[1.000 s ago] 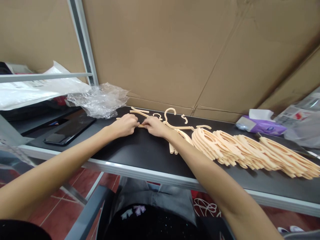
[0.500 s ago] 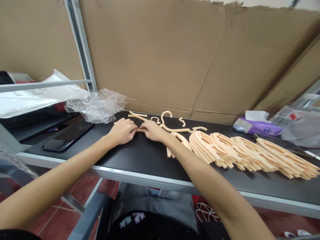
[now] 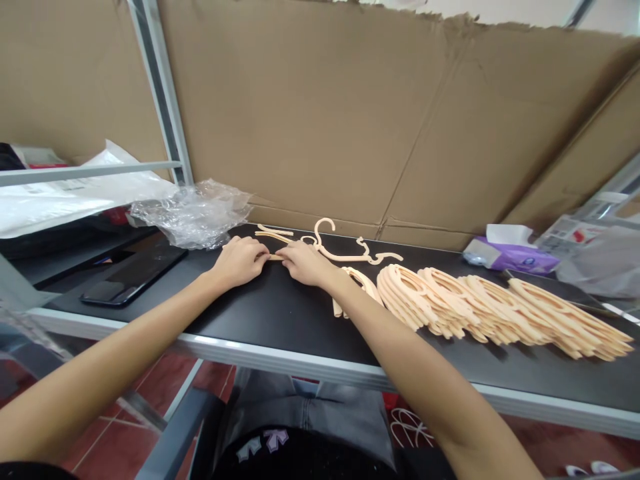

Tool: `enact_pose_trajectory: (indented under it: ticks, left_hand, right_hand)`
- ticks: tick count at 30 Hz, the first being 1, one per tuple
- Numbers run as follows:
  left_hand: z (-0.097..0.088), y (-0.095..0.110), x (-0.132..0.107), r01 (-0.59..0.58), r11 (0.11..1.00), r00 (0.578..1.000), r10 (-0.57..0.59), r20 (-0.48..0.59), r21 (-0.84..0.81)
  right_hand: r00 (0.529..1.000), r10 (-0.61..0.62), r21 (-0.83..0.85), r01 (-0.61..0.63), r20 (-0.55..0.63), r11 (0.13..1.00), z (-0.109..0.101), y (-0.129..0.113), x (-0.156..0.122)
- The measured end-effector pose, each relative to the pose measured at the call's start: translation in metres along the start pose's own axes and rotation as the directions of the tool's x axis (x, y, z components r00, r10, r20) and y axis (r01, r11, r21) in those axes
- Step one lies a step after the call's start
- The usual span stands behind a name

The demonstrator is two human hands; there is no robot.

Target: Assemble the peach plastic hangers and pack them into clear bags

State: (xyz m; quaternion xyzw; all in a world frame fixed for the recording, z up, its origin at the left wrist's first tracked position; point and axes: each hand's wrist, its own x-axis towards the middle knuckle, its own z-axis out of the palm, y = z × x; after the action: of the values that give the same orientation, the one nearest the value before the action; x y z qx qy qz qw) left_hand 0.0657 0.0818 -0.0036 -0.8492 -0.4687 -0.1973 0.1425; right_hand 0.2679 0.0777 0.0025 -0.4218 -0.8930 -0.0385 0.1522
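Note:
A pale peach folding clothes hanger point(image 3: 343, 257) lies across the black shelf, its hook pointing up and away from me. My left hand point(image 3: 243, 259) pinches a thin strip at the hanger's left end. Close beside it, my right hand point(image 3: 305, 262) grips the same strip, with a short length showing between the fingers. My fingers hide how the strip joins the hanger. Behind my hands lie loose peach strips point(image 3: 275, 231). A small loose hook piece point(image 3: 363, 245) touches or overlaps the hanger's right side in view.
Several stacks of folded peach hangers point(image 3: 440, 300) spread along the right of the black shelf point(image 3: 290, 313). On the left are a dark phone point(image 3: 133, 273) and crumpled clear plastic point(image 3: 200, 210). A purple tissue pack point(image 3: 515, 252) stands back right. Cardboard point(image 3: 310, 113) walls the rear.
The hanger has slid a little to the left, its hook and right end moving with it. Both hands keep their grip, and the gap between them is slightly wider.

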Motion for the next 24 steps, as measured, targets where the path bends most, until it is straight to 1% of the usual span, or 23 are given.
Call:
enact_pose_trajectory:
  ticks: [3, 6, 9, 11, 14, 18, 21, 24]
  left_hand:
    - [0.000, -0.008, 0.002, 0.076, 0.996, 0.996, -0.078, -0.038, -0.045]
    - [-0.001, -0.017, 0.004, 0.188, 0.975, 0.977, -0.199, -0.081, -0.121]
    - [-0.003, -0.023, 0.005, 0.274, 0.947, 0.954, -0.290, -0.073, -0.170]
    - [-0.005, -0.025, 0.004, 0.318, 0.932, 0.942, -0.331, -0.049, -0.175]
    - [-0.008, -0.025, 0.004, 0.380, 0.913, 0.920, -0.390, -0.040, -0.146]
    - [-0.012, -0.026, 0.005, 0.462, 0.882, 0.885, -0.466, -0.025, -0.089]
    - [-0.014, -0.027, 0.005, 0.499, 0.865, 0.866, -0.500, -0.016, -0.050]
    - [-0.015, -0.028, 0.006, 0.527, 0.848, 0.849, -0.528, -0.007, -0.053]
  right_hand:
    - [0.999, 0.018, -0.059, -0.020, -0.050, 0.998, -0.007, -0.004, -0.003]
    - [0.988, 0.051, -0.069, -0.062, -0.145, 0.996, -0.014, -0.005, -0.004]
    - [0.964, 0.136, -0.070, -0.155, -0.227, 0.985, -0.022, -0.004, -0.004]
    - [0.947, 0.209, -0.070, -0.232, -0.246, 0.970, -0.029, -0.003, -0.005]
    - [0.915, 0.338, -0.078, -0.362, -0.219, 0.929, -0.039, 0.002, -0.007]
    - [0.855, 0.505, -0.129, -0.518, -0.119, 0.846, -0.050, 0.014, -0.015]
    - [0.832, 0.554, -0.179, -0.550, -0.032, 0.816, -0.053, 0.023, -0.021]
    - [0.811, 0.582, -0.216, -0.559, 0.057, 0.801, -0.052, 0.027, -0.026]
